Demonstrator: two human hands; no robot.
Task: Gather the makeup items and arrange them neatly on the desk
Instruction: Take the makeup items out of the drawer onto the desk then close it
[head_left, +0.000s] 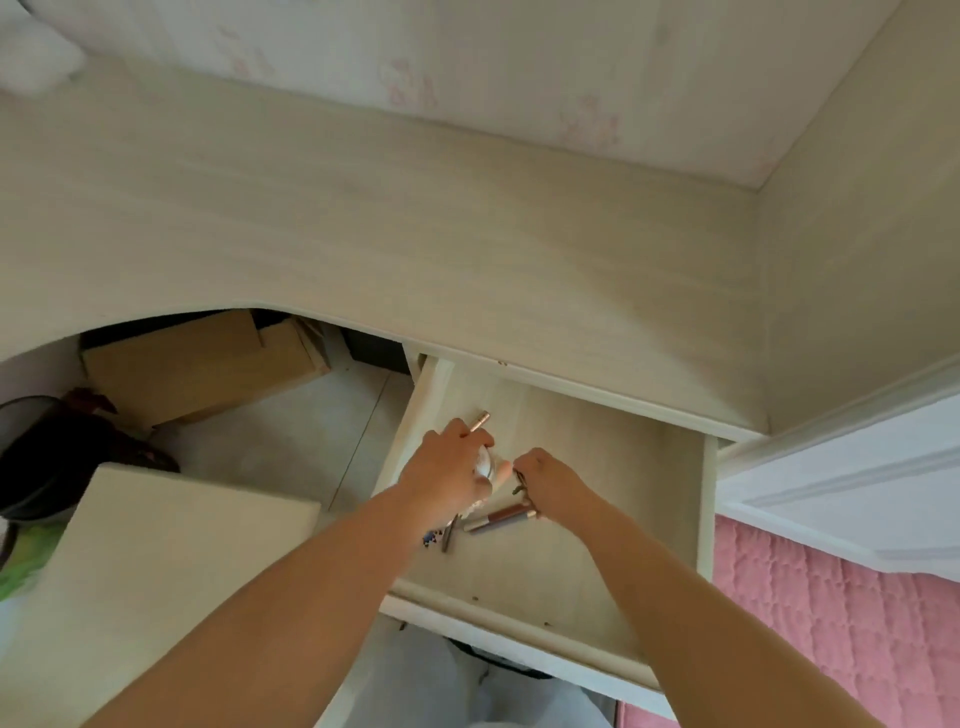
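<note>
The worktop (363, 218) is a broad slab of pale, wood-grained laminate with a curved cut-out at its near edge toward 9 o'clock. Under its near edge, toward 5 o'clock, a drawer (698, 519) of the same pale laminate stands pulled out, its flat bottom mostly bare.

Both hands reach into the drawer. The left hand (449, 470) has its fingers curled round several makeup items: a slim rose-metallic tube (480, 420) sticks out past the knuckles toward 12 o'clock, and a shiny rounded piece (485, 465) shows at the thumb side; what else it holds is hidden. The right hand (553, 483), just at 3 o'clock of the left, has its fingers bent down onto a small dark item (519, 486) that I cannot identify, so whether it grips it I cannot tell. On the drawer bottom below the hands lie a brownish-pink pencil-like stick (501, 517) with pale ends and a thin dark tool (448, 535), both partly covered by the left wrist.

Beneath the cut-out, toward 9 o'clock, sit cardboard boxes (197, 369) on a light tiled floor, a dark mesh bin (36, 457) and a pale boxy stool top (171, 571). At 4 o'clock a pink quilted bedcover (841, 639) shows beside white moulded trim. The wall behind carries faded pink floral paper (410, 88).
</note>
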